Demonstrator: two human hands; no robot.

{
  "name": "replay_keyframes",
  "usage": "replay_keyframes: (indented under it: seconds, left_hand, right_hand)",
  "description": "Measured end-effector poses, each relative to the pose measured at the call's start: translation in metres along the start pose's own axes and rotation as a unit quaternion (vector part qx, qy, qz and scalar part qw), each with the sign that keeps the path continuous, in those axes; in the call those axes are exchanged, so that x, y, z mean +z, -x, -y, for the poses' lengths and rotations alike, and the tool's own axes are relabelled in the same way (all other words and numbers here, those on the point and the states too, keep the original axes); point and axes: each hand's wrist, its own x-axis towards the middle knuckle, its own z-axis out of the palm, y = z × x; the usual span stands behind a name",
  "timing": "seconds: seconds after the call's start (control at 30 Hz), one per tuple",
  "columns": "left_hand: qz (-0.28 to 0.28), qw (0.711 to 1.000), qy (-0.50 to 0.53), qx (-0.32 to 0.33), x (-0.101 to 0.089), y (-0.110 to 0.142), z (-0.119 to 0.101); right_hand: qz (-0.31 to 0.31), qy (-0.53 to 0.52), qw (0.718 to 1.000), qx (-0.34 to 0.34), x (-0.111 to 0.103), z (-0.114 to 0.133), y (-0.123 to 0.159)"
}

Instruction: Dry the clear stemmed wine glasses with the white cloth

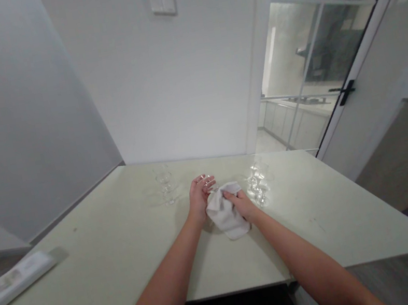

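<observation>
My left hand is wrapped round a clear stemmed glass, held above the middle of the table. A white cloth hangs from my right hand, whose fingers pinch its upper part against the glass. The cloth hides the lower part of that glass. To the left, another clear stemmed glass stands on the table, apart from both hands. Several clear stemmed glasses are grouped just right of my right hand; their outlines overlap, so I cannot tell exactly how many there are.
The pale table meets a white wall at its back edge. A long white box lies at the table's left end. On the right is a glazed door with a black handle.
</observation>
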Motion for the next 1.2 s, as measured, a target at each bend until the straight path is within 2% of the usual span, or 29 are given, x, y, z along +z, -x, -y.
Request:
replay_keyframes:
  seconds: [0.1, 0.2, 0.3, 0.4, 0.53, 0.63, 0.73, 0.9, 1.0, 1.2]
  left_hand:
    - [-0.075, 0.997, 0.029, -0.009, 0.000, -0.002, -0.003]
    - [-0.092, 0.995, 0.030, 0.015, -0.001, -0.001, -0.006]
    - [-0.067, 0.995, -0.019, 0.071, -0.003, -0.001, -0.006]
    - [-0.022, 0.988, -0.097, 0.122, -0.005, 0.000, -0.003]
    - [0.073, 0.958, -0.202, 0.190, -0.006, 0.000, 0.003]
    - [0.117, 0.936, -0.259, 0.206, -0.007, 0.003, 0.004]
    - [0.110, 0.924, -0.295, 0.215, -0.006, 0.005, 0.002]
    - [0.057, 0.918, -0.308, 0.245, -0.005, 0.005, -0.001]
    - [0.030, 0.917, -0.305, 0.256, -0.006, 0.002, 0.001]
    - [0.017, 0.928, -0.283, 0.241, -0.008, -0.002, 0.006]
  right_hand:
    - [-0.084, -0.063, 0.994, 0.029, 0.002, 0.002, -0.004]
    - [-0.134, -0.088, 0.986, 0.038, 0.004, 0.004, -0.006]
    - [-0.104, -0.102, 0.988, 0.052, 0.003, 0.001, -0.007]
    - [-0.050, -0.063, 0.995, 0.067, 0.001, -0.006, -0.009]
    - [-0.019, 0.032, 0.999, 0.016, -0.002, -0.015, -0.012]
    - [-0.018, 0.073, 0.997, 0.009, -0.003, -0.015, -0.012]
    - [-0.015, 0.121, 0.993, 0.009, -0.003, -0.013, -0.010]
    - [-0.061, 0.172, 0.983, -0.025, -0.001, -0.017, -0.010]
    - [-0.029, 0.190, 0.980, -0.046, 0.000, -0.020, -0.011]
    - [0.025, 0.218, 0.974, -0.061, 0.003, -0.020, -0.010]
